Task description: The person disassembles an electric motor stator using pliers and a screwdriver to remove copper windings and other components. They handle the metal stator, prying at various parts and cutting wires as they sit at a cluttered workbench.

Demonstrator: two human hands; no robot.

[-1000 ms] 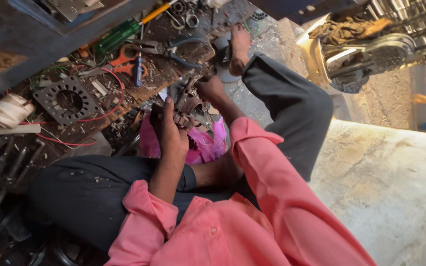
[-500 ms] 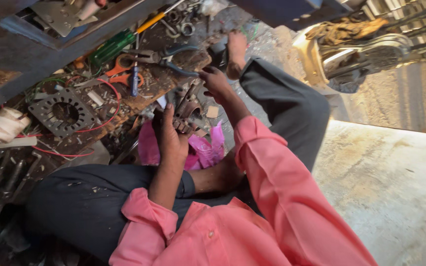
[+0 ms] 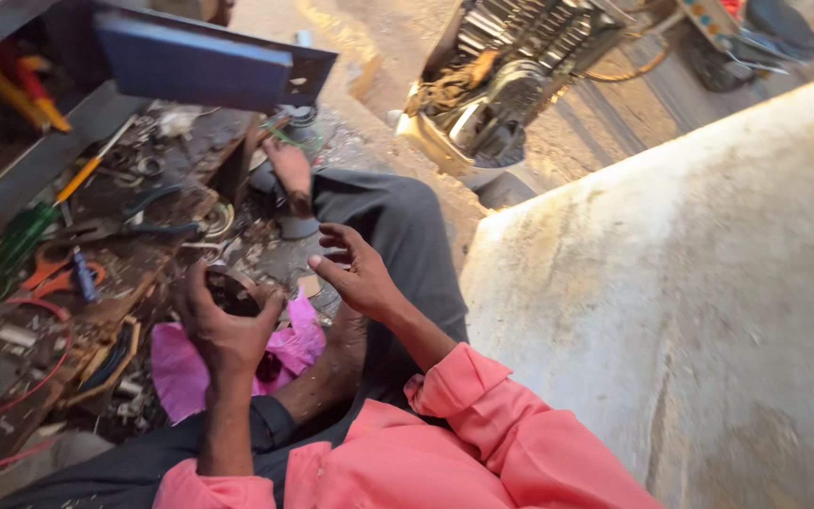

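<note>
— Any containers down there?

— Only a pink plastic bag (image 3: 181, 372), lying crumpled on the floor under the left hand (image 3: 223, 325); what is inside it cannot be told.

— And around it?

— Left of the bag, a litter of tools: a green-handled screwdriver (image 3: 16, 240), orange-handled pliers (image 3: 54, 273), red wire (image 3: 35, 377). A grey shelf (image 3: 195, 66) juts out at the far left. A pale concrete slab (image 3: 690, 283) fills the right. The person's dark-trousered leg (image 3: 388, 231) lies between the hands and the slab.

— The fingers?

— The left hand's fingers are curled around a small dark metal part (image 3: 233, 292), just above the bag. The right hand (image 3: 355, 273) is near it, fingers spread apart, holding nothing.
</note>
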